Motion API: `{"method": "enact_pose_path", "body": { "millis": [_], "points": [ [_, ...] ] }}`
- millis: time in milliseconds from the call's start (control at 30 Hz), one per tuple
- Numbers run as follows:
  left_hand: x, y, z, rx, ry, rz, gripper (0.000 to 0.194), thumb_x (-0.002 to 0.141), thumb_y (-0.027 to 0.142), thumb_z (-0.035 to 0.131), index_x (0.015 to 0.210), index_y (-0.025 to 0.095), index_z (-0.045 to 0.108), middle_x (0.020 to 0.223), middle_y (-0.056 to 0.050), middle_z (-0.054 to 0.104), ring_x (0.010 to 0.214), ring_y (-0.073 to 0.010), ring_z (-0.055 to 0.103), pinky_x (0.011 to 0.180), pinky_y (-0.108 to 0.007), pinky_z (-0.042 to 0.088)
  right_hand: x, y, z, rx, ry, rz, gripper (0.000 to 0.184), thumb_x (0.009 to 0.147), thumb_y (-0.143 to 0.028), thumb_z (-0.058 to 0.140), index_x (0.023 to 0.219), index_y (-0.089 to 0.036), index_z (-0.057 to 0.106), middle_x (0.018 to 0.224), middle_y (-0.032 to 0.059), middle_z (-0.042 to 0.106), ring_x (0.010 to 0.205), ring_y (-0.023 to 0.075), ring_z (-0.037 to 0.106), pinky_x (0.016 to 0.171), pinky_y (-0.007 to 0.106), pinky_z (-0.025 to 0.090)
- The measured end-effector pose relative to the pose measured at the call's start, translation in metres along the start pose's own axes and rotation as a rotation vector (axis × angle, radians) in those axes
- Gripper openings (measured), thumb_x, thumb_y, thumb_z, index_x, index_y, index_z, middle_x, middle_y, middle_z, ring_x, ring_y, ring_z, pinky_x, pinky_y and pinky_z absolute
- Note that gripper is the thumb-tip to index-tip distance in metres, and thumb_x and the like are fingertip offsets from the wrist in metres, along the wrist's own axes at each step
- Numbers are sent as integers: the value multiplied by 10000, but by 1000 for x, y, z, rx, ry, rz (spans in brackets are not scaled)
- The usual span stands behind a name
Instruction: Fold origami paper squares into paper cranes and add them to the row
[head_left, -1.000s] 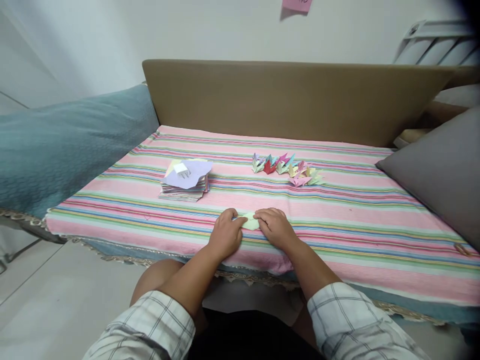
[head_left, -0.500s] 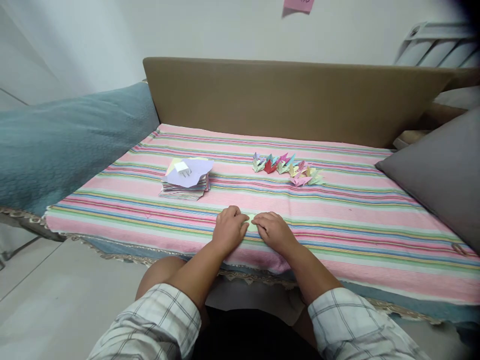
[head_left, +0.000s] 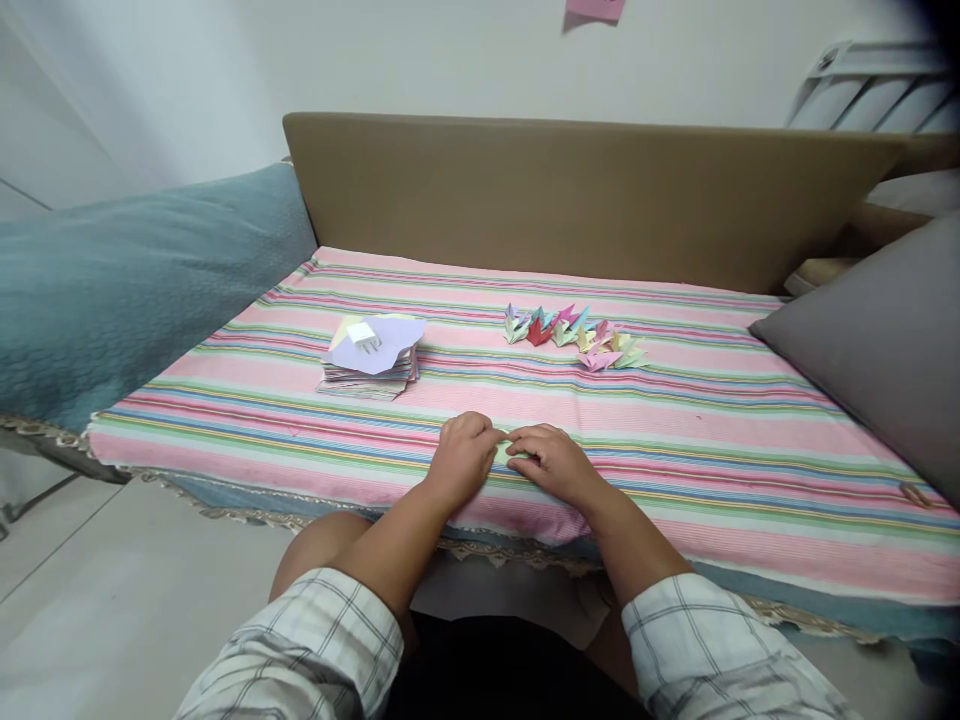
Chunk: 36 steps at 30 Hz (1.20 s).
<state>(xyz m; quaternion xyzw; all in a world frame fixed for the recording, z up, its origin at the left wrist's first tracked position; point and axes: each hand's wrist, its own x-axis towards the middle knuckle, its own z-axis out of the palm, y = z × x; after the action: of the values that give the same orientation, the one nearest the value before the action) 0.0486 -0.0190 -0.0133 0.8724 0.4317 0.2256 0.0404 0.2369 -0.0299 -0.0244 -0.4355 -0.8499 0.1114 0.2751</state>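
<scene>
A small piece of light green paper [head_left: 502, 454] lies on the striped cloth between my two hands, mostly covered by fingers. My left hand [head_left: 466, 452] has its fingers bent down on the paper's left side. From the other side, my right hand [head_left: 551, 458] closes on the paper, its fingertips almost meeting the left ones at the far edge. Beyond my hands sits a cluster of folded paper cranes [head_left: 540, 330] in red, pink, yellow, green and blue. To the left is a stack of paper sheets [head_left: 367, 384] with a white plug adapter [head_left: 363, 337] on top.
The striped cloth [head_left: 247, 420] covers a seat with a brown backrest [head_left: 525, 195]. A grey cushion [head_left: 885, 330] leans at the right, and a blue-covered armrest [head_left: 150, 280] stands at the left. A small brown object [head_left: 915, 495] lies near the right edge.
My hands have drawn slightly closer at the far edge of the green paper, the fingertips now nearly touching. Less of the paper shows. The cranes and the stack stay put.
</scene>
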Motion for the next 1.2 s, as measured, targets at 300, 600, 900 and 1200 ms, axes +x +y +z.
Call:
{"method": "enact_pose_path", "body": {
  "millis": [300, 600, 900, 1200],
  "points": [
    [-2, -9, -4, -149, -161, 62, 189, 839, 246, 545, 1006, 232, 630, 993, -45, 589, 933, -164, 574, 815, -279, 462, 0, 1, -2, 21, -27, 19, 129, 828, -291, 588, 899, -244, 685, 1050, 47, 674, 956, 193, 602, 850, 366, 439],
    [3, -18, -6, -248, -191, 47, 149, 808, 250, 604, 934, 216, 675, 903, -37, 595, 921, -163, 593, 815, -264, 467, -1, 0, -3, 73, -9, 60, 133, 842, -287, 562, 874, -243, 683, 1033, 40, 682, 975, 188, 604, 859, 354, 439],
    [0, -9, -9, -102, -152, 90, 183, 874, 296, 492, 843, 177, 627, 881, -57, 573, 857, -168, 549, 766, -282, 446, -1, -2, 0, 81, 14, 87, 109, 827, -264, 570, 771, -223, 654, 1020, 44, 676, 955, 184, 598, 843, 346, 426],
    [1, -9, -5, -51, -10, -88, 174, 780, 340, 616, 712, 180, 624, 849, -53, 540, 838, -192, 505, 767, -329, 405, 4, -10, 1, 69, 49, 175, 157, 823, -262, 543, 708, -221, 642, 978, 37, 688, 913, 182, 610, 827, 338, 428]
  ]
}}
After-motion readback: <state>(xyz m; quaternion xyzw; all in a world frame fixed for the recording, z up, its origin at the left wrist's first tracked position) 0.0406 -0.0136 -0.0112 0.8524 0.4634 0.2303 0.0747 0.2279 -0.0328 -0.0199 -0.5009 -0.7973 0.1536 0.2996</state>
